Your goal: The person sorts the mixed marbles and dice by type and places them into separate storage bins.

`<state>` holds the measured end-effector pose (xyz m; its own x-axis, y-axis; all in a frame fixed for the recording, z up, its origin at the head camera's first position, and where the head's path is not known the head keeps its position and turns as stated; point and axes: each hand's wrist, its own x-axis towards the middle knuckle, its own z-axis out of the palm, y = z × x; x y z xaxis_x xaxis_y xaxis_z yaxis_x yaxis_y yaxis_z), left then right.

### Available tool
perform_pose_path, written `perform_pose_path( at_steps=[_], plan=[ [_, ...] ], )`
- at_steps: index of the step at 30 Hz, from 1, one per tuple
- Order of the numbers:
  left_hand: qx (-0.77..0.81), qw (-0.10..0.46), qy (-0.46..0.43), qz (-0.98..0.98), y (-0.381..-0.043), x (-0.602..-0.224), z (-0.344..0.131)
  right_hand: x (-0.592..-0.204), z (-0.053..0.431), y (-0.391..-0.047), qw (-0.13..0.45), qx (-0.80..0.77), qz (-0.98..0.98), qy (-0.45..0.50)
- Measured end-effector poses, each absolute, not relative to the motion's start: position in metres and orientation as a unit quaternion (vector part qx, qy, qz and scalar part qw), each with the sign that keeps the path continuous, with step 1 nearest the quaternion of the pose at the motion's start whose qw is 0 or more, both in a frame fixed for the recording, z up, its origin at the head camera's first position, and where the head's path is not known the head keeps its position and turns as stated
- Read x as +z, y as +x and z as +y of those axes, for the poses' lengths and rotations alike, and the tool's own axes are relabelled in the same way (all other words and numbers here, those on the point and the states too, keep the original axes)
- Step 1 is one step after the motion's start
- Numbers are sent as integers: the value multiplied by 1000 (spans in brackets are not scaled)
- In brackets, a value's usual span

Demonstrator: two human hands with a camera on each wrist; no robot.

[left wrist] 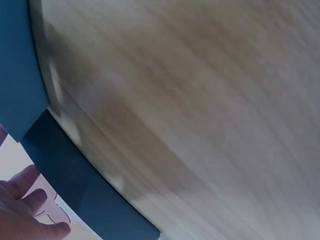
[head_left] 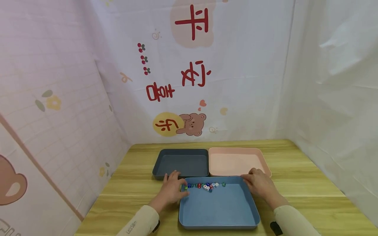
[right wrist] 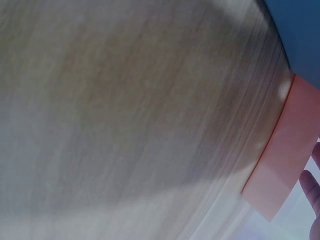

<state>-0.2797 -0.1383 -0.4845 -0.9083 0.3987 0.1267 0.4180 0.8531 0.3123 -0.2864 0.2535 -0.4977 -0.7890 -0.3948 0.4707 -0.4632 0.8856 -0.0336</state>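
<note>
A blue tray lies in front, with several small dice in red, white, blue and green along its far side. My left hand reaches over the tray's far left corner, thumb and index finger apart. A small green die shows between those fingertips; contact with it cannot be made out. At the far right corner my right hand grips the blue tray's rim with bent fingers. In the left wrist view, loosely spread fingers show above the dark tray's side. Right fingertips appear beside the pink tray.
Behind the blue tray stand a dark grey-blue tray at left and a pink tray at right, side by side. All rest on a wood-grain table. A printed white cloth hangs behind and at both sides.
</note>
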Motion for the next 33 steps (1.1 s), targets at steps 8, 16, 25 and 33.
perform_pose_path(
  at_steps=[8, 16, 25, 33],
  plan=[
    [-155, 45, -204, -966, -277, -483, -135, -496, 254, -284, 237, 84, -941, 228],
    [-134, 60, -191, -971, -275, -480, -129, -499, 255, -285, 235, 80, -942, 225],
    [-103, 52, -164, -980, -276, -478, -121, -498, 254, -285, 234, 82, -942, 227],
    [-87, 49, -159, -982, -276, -478, -117, -496, 254, -284, 223, 86, -945, 222]
  ],
)
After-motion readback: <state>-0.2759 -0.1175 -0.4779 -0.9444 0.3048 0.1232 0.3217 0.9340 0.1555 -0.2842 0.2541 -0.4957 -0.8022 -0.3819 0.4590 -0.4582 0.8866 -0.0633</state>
